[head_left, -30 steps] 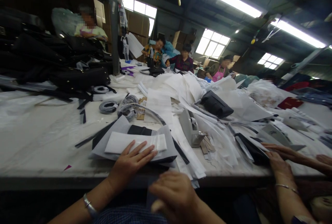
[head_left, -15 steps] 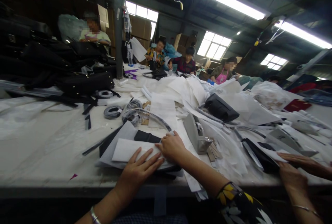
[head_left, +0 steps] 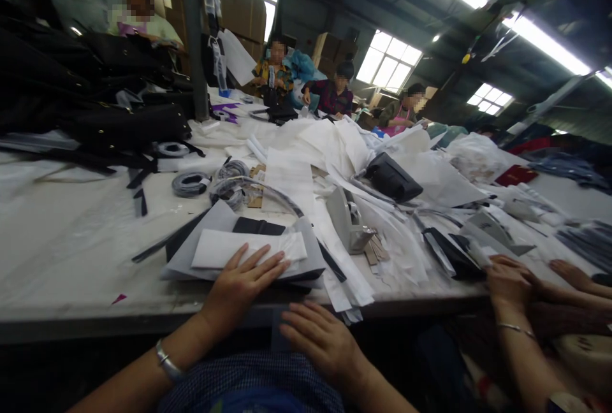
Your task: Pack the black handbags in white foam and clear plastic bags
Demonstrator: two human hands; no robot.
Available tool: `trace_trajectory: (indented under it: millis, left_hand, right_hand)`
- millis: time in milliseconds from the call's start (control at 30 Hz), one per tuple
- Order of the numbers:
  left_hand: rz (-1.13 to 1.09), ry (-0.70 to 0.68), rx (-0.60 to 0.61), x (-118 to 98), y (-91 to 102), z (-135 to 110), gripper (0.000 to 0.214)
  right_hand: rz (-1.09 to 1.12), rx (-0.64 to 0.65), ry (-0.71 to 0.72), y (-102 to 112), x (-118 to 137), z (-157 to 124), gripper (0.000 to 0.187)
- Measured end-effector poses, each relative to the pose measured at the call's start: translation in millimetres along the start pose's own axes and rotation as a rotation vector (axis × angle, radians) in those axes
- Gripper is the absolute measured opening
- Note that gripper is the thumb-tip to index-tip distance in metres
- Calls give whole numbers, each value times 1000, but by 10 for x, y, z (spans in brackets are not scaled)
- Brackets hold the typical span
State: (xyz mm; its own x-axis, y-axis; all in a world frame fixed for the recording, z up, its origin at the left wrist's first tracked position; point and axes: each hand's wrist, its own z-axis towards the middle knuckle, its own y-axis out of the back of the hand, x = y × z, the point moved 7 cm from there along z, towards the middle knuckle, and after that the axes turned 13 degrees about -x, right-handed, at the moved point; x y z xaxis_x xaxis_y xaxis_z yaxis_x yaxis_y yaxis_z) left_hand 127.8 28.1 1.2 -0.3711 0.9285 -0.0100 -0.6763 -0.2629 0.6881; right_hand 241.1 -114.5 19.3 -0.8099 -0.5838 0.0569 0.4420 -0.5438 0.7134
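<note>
My left hand (head_left: 246, 279) lies with fingers spread over a folded white sheet (head_left: 215, 248), pressing it onto a black bag (head_left: 253, 226) that is partly wrapped in thin white paper (head_left: 180, 259). A dark strap (head_left: 148, 248) sticks out at the bag's left side. My right hand (head_left: 327, 343) hovers below the table's front edge, its fingers stretched out and nothing visible in them. Just left of its fingertips, a bluish strip (head_left: 278, 329) hangs from the edge. What lies under my right palm is hidden.
A tape dispenser (head_left: 349, 222) stands right of the bag, by loose white paper strips. Coiled grey cords (head_left: 190, 183) lie behind. Black bags (head_left: 143, 126) are heaped at the left. A co-worker's hands (head_left: 509, 279) work on another black bag at the right.
My right hand has left the bag and dropped toward me, below the table edge. My left hand remains on the white sheet. The view has shifted, so things appear farther left and higher.
</note>
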Motion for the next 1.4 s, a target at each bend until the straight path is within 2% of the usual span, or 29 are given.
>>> trace_trajectory:
  millis: [100, 200, 333, 467, 600, 733, 867, 1000, 1100, 1200, 1300, 1367, 1400]
  left_hand:
    - [4, -21, 59, 8, -23, -4, 58]
    - [14, -77, 90, 9, -25, 16, 66]
    - [-16, -75, 89, 35, 16, 82, 76]
    - [-23, -71, 99, 31, 17, 98, 79]
    - [25, -71, 71, 5, -21, 35, 69]
    - [46, -67, 34, -31, -38, -15, 62]
    - [25, -63, -52, -50, 21, 6, 50]
    - [-8, -61, -107, -53, 50, 26, 42]
    - [-38, -58, -149, -52, 40, 23, 45]
    - [-53, -46, -170, -27, 11, 4, 44]
    - [-74, -58, -167, -5, -7, -61, 45]
    - [-101, -130, -159, -31, -32, -134, 48]
    - [-120, -108, -159, 0, -69, -161, 50]
  right_hand:
    - [-117, 53, 55, -304, 77, -247, 38]
    - [-123, -68, 65, -401, -16, -231, 32]
    - [-3, -191, 22, -341, -8, -51, 21]
    - [76, -265, -57, -239, 211, 60, 18]
    - [75, -282, -131, -124, 364, 84, 21]
    - [99, -263, -153, 56, 328, 246, 23]
    - [132, -225, -219, 188, 50, 591, 29]
    - [125, -163, -443, 139, -461, 843, 33]
    - [103, -63, -645, -38, -850, 851, 26]
    - [57, 22, -747, -240, -1115, 788, 18]
    - [-16, 46, -791, -351, -1238, 737, 12]
    - [-66, 83, -811, -380, -1246, 717, 6]
    - [-91, 118, -812, -396, -1241, 712, 2]
